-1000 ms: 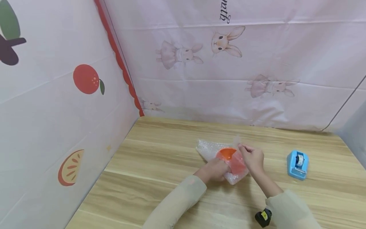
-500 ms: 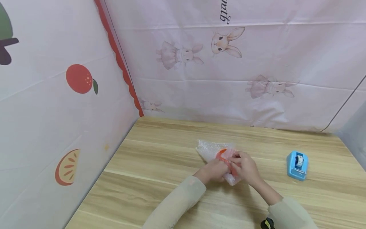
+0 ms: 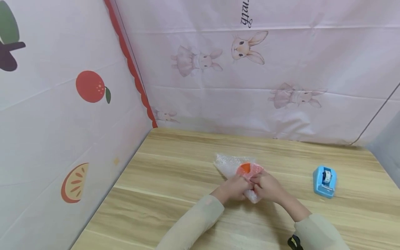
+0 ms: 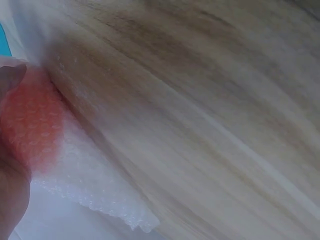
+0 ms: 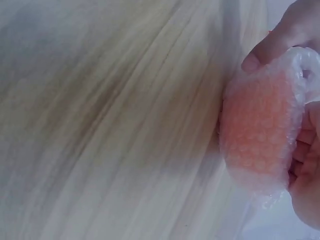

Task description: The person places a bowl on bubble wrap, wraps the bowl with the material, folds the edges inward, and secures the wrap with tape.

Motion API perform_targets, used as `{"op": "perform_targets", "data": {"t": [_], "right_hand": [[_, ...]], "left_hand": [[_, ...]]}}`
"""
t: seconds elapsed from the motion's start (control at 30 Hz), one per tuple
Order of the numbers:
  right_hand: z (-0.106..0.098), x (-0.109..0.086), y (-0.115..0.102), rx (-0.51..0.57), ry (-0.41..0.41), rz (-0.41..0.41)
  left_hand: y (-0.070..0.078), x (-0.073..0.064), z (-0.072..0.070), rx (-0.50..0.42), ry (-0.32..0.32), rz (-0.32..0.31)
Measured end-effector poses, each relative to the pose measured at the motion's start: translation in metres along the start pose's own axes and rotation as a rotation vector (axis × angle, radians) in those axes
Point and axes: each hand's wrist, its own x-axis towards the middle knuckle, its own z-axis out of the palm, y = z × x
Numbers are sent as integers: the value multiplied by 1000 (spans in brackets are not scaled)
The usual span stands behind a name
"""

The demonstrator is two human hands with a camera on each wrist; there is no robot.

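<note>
An orange bowl (image 3: pixel 244 168), partly covered in clear bubble wrap (image 3: pixel 229 164), sits near the middle of the wooden table. My left hand (image 3: pixel 235 187) grips the bowl's near side through the wrap. From the right, my right hand (image 3: pixel 268 186) holds the wrap folded over the bowl's rim, its fingertips close to the left hand's. In the left wrist view, orange shows through the bubble wrap (image 4: pixel 32 125), and a loose corner spreads on the table. The right wrist view shows the wrapped bowl side (image 5: pixel 257 122) between two hands. The fingertips inside the bowl are hidden.
A light-blue tape dispenser (image 3: pixel 325 181) with a roll in it stands to the right on the wooden table (image 3: pixel 175 180). A small black and yellow object (image 3: pixel 294 242) shows beside the right sleeve. Printed sheets (image 3: pixel 200 104) hang behind and at the left.
My right hand has brought the raised flap of bubble wrap down over the bowl, toward the left hand. The left hand stays in place on the bowl.
</note>
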Motion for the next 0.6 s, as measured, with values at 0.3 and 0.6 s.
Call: {"op": "perform_targets", "data": {"t": [0.3, 0.6], "right_hand": [[8, -5, 5, -101, 32, -87], [7, -5, 3, -123, 2, -59]], "left_hand": [[-3, -6, 9, 170, 112, 6], [-2, -9, 5, 219, 62, -42]]}}
